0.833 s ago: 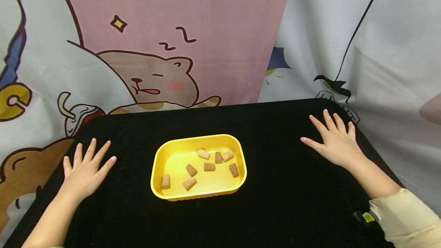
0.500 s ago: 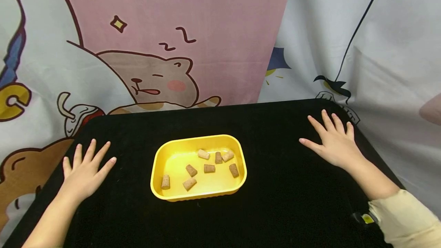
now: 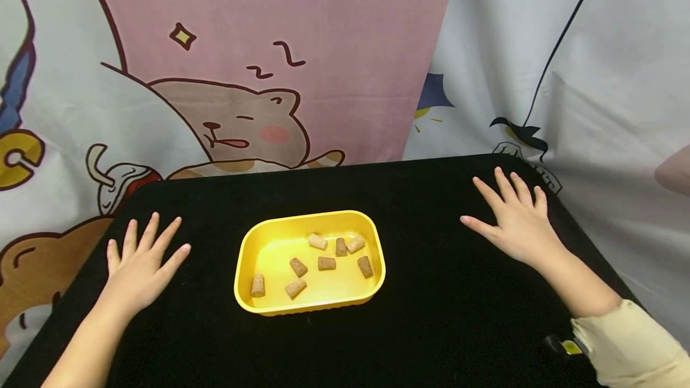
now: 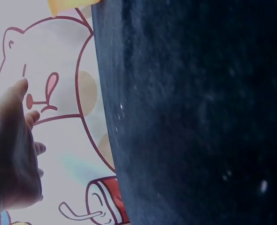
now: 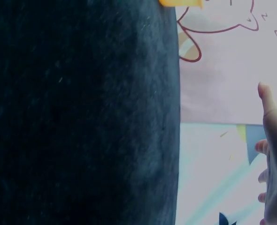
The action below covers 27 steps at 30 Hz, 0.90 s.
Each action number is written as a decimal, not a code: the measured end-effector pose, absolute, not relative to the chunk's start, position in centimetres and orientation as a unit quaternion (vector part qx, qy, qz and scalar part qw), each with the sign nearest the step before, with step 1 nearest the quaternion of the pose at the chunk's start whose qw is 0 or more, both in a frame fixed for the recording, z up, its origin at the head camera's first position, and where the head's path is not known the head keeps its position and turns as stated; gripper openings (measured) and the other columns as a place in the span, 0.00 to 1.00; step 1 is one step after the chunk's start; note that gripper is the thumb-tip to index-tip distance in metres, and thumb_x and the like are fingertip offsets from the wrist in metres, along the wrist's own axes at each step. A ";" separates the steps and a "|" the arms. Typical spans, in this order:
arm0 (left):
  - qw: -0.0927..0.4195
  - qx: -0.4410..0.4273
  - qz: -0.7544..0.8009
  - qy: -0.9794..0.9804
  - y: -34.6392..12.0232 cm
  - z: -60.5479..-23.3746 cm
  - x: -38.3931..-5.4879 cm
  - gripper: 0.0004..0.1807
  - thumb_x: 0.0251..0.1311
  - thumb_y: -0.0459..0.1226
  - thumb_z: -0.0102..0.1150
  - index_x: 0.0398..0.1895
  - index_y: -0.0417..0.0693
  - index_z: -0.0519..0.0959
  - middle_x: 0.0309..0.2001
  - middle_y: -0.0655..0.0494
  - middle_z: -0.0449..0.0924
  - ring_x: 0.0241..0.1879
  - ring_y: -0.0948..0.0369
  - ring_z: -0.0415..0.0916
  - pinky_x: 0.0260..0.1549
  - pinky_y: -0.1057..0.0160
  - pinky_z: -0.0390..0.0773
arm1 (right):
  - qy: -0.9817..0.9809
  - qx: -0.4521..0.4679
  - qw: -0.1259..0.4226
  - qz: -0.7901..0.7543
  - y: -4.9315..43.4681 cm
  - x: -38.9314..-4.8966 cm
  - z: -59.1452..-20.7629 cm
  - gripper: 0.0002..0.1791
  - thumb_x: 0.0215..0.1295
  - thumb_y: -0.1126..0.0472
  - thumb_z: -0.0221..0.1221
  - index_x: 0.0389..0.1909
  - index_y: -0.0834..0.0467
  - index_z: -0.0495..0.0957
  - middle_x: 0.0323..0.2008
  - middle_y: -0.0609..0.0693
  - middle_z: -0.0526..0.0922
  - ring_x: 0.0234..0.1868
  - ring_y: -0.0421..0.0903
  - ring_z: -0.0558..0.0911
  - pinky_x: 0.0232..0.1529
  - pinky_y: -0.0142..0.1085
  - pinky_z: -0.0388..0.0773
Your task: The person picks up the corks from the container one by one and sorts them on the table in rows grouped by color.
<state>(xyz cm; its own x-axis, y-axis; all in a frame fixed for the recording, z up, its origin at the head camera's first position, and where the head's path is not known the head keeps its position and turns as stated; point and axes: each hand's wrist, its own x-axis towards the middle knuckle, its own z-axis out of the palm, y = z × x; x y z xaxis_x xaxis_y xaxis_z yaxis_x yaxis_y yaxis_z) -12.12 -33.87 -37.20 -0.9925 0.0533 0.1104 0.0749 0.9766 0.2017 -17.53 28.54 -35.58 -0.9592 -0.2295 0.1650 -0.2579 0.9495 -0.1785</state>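
Observation:
A yellow plastic tray [image 3: 308, 309] stands mid-table in the head view, with several tapered cork stoppers [image 3: 326, 263] scattered over its floor. One cork [image 3: 258, 285] is upright near the tray's left end; most others lie toward the right half. My left hand [image 3: 137, 271] is to the left of the tray, fingers spread and straight, holding nothing. To the tray's right, my right hand [image 3: 517, 223] is likewise spread with nothing in it. Both wrist views show the hands apart from the table surface, and only a yellow corner of the tray [image 4: 73, 5] shows at the top.
A black cloth covers the table [image 3: 431, 316]. Behind it hangs a curtain [image 3: 366, 47] printed with cartoon animals, meeting the table's back edge. A dark strap piece with a yellow label [image 3: 571, 347] sits by the right sleeve [image 3: 628, 340].
My left hand has shifted slightly right, toward the tray. My right hand has drifted slightly left and a little farther forward. The corks stay in their places.

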 end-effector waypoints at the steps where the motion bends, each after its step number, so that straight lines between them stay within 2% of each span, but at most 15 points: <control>1: 0.053 -0.031 -0.103 -0.993 -33.7 -37.1 -12.1 0.38 0.70 0.60 0.34 0.77 0.55 0.44 0.74 0.35 0.33 0.68 0.38 0.13 0.54 0.35 0.12 | -0.984 0.127 0.074 0.102 28.3 -17.4 -35.4 0.46 0.64 0.33 0.48 0.76 0.52 0.46 0.74 0.65 0.34 0.71 0.67 0.32 0.60 0.68 0.22; 10: 0.069 -0.063 -0.152 -0.984 -31.7 -36.6 -12.0 0.36 0.71 0.56 0.37 0.77 0.53 0.45 0.74 0.37 0.31 0.70 0.39 0.17 0.57 0.35 0.14 | -0.971 0.162 0.113 0.132 25.8 -16.5 -34.1 0.45 0.63 0.34 0.53 0.75 0.50 0.50 0.74 0.63 0.41 0.72 0.64 0.38 0.63 0.66 0.28; 20: 0.096 -0.133 -0.280 -0.946 -29.6 -36.9 -12.0 0.33 0.71 0.46 0.44 0.76 0.53 0.49 0.75 0.42 0.38 0.72 0.42 0.28 0.62 0.35 0.24 | -0.943 0.227 0.163 0.181 22.0 -15.6 -33.1 0.42 0.60 0.38 0.59 0.72 0.50 0.59 0.74 0.57 0.48 0.70 0.63 0.49 0.65 0.63 0.40; 27: 0.088 -0.159 -0.362 -0.914 -28.9 -37.5 -12.0 0.33 0.71 0.41 0.45 0.76 0.55 0.49 0.75 0.44 0.41 0.72 0.41 0.32 0.63 0.33 0.30 | -0.919 0.273 0.166 0.233 19.3 -15.4 -32.7 0.41 0.59 0.43 0.63 0.71 0.50 0.62 0.72 0.56 0.55 0.69 0.60 0.54 0.65 0.62 0.46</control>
<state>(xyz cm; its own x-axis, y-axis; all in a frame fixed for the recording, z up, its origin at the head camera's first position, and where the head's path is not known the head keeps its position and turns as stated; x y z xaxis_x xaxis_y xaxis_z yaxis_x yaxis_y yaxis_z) -12.04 -28.92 -37.52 -0.9336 0.2271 0.2771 0.3552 0.6870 0.6339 -15.43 19.32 -32.69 -0.7957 -0.4252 0.4313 -0.5792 0.7424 -0.3367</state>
